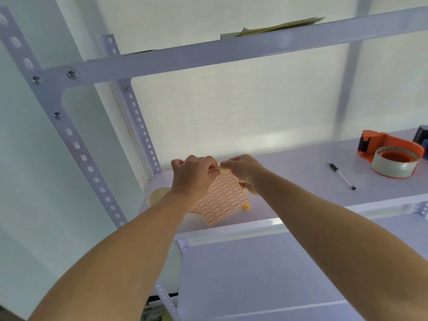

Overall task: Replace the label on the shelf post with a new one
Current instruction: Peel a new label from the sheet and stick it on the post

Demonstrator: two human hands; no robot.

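Note:
A sheet of red-bordered sticker labels hangs above the white shelf, held at its top edge by both hands. My left hand pinches the sheet's upper left corner. My right hand pinches the top edge just right of it, fingertips nearly touching the left hand's. The white perforated shelf post runs diagonally at the left, with faint marks or residue about halfway up; no clear label shows on it. More label sheets lie under the held one.
A paper cup stands at the shelf's left corner. A yellow object peeks from behind the sheet. A pen and an orange tape dispenser lie at the right. Papers rest on the upper shelf.

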